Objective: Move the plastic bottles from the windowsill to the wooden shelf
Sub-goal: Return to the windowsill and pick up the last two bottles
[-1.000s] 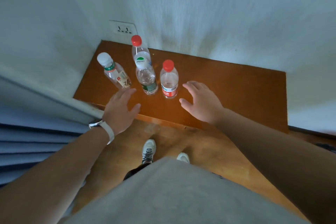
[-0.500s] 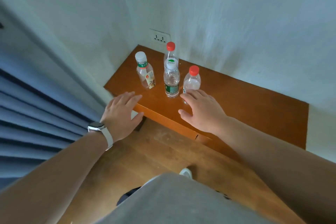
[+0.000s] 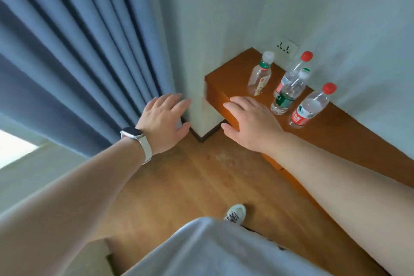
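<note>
Right: both hands were flat and held nothing. The left hand was palm down with fingers straight and close together, in front of the edge of the blue curtain and the foot of the white wall corner; a watch with a pale strap sat on that wrist. The right hand had its fingers straight and slightly spread over the near left corner of the wooden shelf; I could not tell whether it touched the wood. Four plastic bottles stood on the shelf, none in a hand. The white-cap bottle was leftmost and apart from the others. The green-label bottle was nearest the right hand's fingertips, with the tall red-cap bottle directly behind it and partly hidden. The red-label bottle stood just beside them on the right. A wall socket sat above the shelf's back edge. Below were the wood floor and one light shoe.
</note>
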Action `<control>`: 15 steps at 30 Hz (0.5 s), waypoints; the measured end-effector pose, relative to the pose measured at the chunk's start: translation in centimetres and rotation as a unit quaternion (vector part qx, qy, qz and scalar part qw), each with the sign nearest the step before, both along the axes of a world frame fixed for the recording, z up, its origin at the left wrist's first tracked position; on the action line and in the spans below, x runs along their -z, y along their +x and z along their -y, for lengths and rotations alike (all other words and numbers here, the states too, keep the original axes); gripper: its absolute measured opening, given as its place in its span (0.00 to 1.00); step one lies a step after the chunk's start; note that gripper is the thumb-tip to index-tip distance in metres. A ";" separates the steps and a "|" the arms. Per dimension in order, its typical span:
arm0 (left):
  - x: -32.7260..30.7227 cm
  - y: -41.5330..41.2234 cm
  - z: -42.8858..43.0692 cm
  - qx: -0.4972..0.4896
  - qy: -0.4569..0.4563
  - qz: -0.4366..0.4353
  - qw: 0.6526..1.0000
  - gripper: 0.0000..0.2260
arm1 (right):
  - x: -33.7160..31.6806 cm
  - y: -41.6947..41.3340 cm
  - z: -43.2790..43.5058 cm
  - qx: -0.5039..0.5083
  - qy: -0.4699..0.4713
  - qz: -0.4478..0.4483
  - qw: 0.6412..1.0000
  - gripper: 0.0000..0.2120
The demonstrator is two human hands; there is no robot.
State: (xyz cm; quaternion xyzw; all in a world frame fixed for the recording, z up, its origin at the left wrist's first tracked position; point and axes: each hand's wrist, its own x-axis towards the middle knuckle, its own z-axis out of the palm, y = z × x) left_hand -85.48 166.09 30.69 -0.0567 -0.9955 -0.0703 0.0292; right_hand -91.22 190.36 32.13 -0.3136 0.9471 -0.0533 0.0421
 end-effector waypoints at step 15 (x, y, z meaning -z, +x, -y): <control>1.4 19.8 15.4 -0.246 0.038 -0.049 0.967 0.25 | 1.5 9.4 21.0 -0.230 -0.028 -0.006 0.973 0.29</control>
